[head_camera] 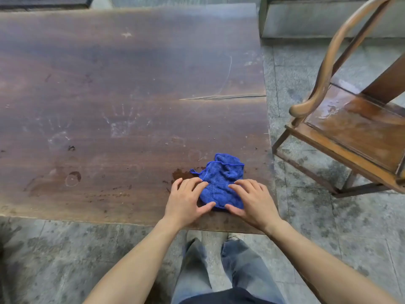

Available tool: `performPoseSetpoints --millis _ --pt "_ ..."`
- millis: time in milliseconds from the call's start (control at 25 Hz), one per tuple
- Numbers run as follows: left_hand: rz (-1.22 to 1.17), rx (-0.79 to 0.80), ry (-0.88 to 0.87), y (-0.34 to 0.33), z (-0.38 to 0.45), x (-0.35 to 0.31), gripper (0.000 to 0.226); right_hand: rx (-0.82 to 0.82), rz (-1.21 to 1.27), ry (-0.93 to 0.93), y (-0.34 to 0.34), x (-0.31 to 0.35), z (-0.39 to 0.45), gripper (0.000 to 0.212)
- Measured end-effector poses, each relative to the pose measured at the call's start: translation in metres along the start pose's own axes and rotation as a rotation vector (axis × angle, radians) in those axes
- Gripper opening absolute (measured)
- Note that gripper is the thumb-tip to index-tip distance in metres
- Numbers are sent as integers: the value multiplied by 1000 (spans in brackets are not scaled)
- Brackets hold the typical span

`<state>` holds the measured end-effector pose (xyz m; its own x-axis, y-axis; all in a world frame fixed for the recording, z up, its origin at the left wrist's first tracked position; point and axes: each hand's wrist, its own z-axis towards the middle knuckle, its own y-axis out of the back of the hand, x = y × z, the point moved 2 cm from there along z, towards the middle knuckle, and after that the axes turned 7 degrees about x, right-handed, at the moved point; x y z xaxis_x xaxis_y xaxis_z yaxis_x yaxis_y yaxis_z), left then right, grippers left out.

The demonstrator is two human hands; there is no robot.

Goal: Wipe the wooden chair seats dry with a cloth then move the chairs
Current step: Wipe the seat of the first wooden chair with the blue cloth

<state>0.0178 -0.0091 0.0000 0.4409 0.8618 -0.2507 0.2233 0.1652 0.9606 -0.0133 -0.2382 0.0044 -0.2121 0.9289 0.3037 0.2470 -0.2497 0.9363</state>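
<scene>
A crumpled blue cloth (222,176) lies on the dark wooden table (114,88), close to its near right corner. My left hand (186,200) rests on the cloth's left edge with its fingers spread. On the cloth's right side lies my right hand (252,200), fingers spread too, and both thumbs touch the cloth's near edge. A wooden chair (359,128) with a curved armrest stands on the floor to the right of the table. Its seat looks wet and shiny.
A small dark wet patch marks the table just left of the cloth. The floor is grey stone tile, damp in places. A low grey ledge (328,18) runs behind the chair at the top right. My legs stand at the table's near edge.
</scene>
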Motion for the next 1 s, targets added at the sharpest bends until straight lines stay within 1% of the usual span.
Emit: performPoseSetpoints --millis 40,80,160,240,320,360,440,480,560,640,720,800,920,960,1000 --pt "20 47 -28 -7 2 3 63 53 -2 11 -10 -1 3 60" --pt "42 53 -69 -15 3 7 66 70 -1 6 -17 -2 5 64" --pt "105 34 -165 -34 6 20 68 75 -57 1 -36 -5 2 71" --pt "142 18 -263 -43 14 30 65 52 -94 30 -44 -12 2 74" --pt "203 -35 -374 -44 22 35 55 5 -126 56 -46 -16 2 67" --pt "216 -60 -420 -45 26 37 47 -27 -128 74 -47 -16 3 59" --pt "235 -145 -458 -43 33 39 26 -131 -141 114 -48 -14 6 40" --pt "220 -170 -461 -40 36 38 23 -176 -154 121 -44 -12 8 33" --pt "118 -156 -478 -30 41 34 24 -218 -162 91 -31 -8 14 27" --pt "-43 -108 -459 -7 47 30 26 -247 -94 18 -6 -2 18 30" --pt "-200 -54 -420 26 56 23 27 -276 65 -51 26 3 21 34" --pt "-335 -54 -388 75 64 10 26 -316 234 -93 76 11 18 34" --pt "-738 -48 -228 146 74 -11 29 -302 464 -74 148 21 12 34" --pt "-846 -64 -226 167 76 -17 30 -312 494 -57 171 26 8 36" --pt "-909 -98 -263 187 77 -23 30 -334 505 -39 192 31 5 38"
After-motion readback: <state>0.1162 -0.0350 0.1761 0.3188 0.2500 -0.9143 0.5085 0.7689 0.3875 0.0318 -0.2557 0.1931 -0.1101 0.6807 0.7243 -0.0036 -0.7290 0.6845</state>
